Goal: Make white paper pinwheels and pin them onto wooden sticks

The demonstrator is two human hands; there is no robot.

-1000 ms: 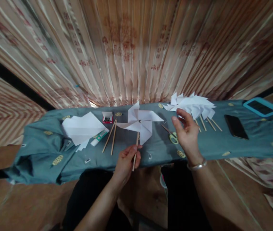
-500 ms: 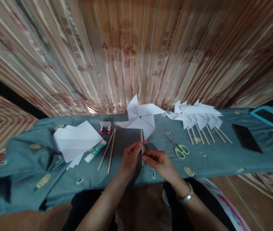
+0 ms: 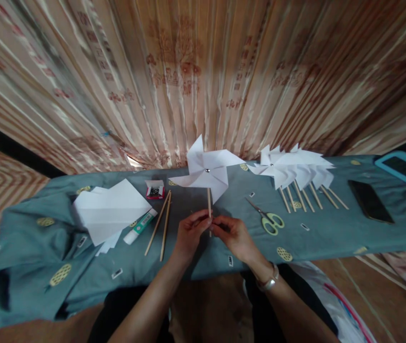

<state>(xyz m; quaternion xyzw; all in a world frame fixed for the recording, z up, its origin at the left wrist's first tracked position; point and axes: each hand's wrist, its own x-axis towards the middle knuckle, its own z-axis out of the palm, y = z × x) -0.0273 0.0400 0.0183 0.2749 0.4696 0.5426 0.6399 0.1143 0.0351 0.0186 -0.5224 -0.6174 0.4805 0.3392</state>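
Observation:
A white paper pinwheel [image 3: 208, 170] with a shiny pin at its centre stands upright on a thin wooden stick. My left hand [image 3: 193, 232] pinches that stick below the paper blades. Close beside it, my right hand [image 3: 232, 234] also has its fingertips closed on the stick, a little lower down. The stick's bottom end shows just under the fingers. Left of my hands lie a few loose wooden sticks [image 3: 165, 226] and a small red box [image 3: 155, 189] of dark pins. Green-handled scissors [image 3: 270, 223] rest to the right.
A row of several finished pinwheels [image 3: 296, 166] overlaps at the right. Beyond are a black phone [image 3: 370, 201] and a blue-framed tablet [image 3: 405, 166]. White paper sheets [image 3: 112, 207] and a glue stick [image 3: 139, 226] lie left on the green cloth [image 3: 203, 264]. A patterned curtain [image 3: 196, 105] hangs behind.
My left hand has slid slightly down the stick, and my right hand has come up level and closer to it. The view has shifted a little.

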